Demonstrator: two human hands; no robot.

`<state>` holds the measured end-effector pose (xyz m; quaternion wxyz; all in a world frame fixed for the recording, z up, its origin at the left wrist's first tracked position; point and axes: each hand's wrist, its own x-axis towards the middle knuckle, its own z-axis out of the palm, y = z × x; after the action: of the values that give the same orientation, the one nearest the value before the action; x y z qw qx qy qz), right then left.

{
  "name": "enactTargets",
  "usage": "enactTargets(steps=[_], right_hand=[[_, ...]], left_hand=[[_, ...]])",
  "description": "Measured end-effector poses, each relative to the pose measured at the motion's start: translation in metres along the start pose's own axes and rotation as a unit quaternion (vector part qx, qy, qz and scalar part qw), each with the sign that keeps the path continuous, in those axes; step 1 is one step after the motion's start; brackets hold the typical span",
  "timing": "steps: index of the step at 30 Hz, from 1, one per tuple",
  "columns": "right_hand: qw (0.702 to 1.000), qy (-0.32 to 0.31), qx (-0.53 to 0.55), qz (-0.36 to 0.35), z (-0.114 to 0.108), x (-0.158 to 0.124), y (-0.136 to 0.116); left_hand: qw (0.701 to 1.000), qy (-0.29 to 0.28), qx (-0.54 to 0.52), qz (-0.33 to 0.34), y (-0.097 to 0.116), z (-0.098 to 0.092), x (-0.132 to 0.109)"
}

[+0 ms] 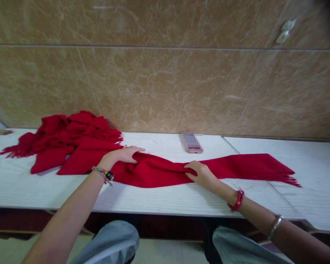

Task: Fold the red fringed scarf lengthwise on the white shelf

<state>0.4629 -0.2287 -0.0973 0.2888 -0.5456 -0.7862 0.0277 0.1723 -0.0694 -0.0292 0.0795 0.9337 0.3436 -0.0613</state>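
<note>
A long red scarf [154, 174] with a fringed right end lies lengthwise along the white table, a raised fold running through its middle. My left hand [125, 154] rests on the scarf left of centre, fingers stretched toward the wall and thumb apart. Further right, my right hand [199, 173] curls its fingers and thumb round the fold. At the left, a crumpled heap of red fringed fabric [68, 130] touches the scarf; where one piece ends and the other begins is hard to make out.
Behind the scarf a phone [192, 143] lies near the wall. The white table [159, 203] runs along a brown marbled wall [165, 91] with a socket [286, 31] at upper right. My knees [118, 236] are below the table's front edge.
</note>
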Motion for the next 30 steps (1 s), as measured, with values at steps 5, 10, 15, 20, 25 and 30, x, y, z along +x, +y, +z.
enactTargets(steps=[5, 10, 15, 20, 25, 30], right_hand=[[0.999, 0.034, 0.030, -0.028, -0.005, -0.002, 0.003], [0.995, 0.030, 0.035, -0.088, -0.010, -0.010, 0.006], [0.990, -0.098, -0.007, -0.099, -0.016, -0.018, 0.005], [0.984, -0.132, -0.035, -0.112, -0.021, -0.017, 0.007], [0.981, -0.144, -0.045, -0.126, -0.019, -0.017, 0.016], [0.981, -0.142, -0.060, -0.121, -0.018, -0.018, 0.022]], left_hand=[[0.994, 0.075, 0.054, 0.055, -0.007, -0.023, -0.010], [0.988, 0.127, 0.089, 0.026, 0.005, -0.016, -0.064], [0.994, 0.018, 0.107, -0.008, 0.014, 0.018, -0.091], [0.992, 0.106, 0.073, 0.016, 0.005, 0.022, -0.084], [0.996, 0.024, 0.085, -0.019, -0.026, 0.020, -0.081], [0.956, 0.114, 0.238, -0.132, -0.047, 0.028, -0.097]])
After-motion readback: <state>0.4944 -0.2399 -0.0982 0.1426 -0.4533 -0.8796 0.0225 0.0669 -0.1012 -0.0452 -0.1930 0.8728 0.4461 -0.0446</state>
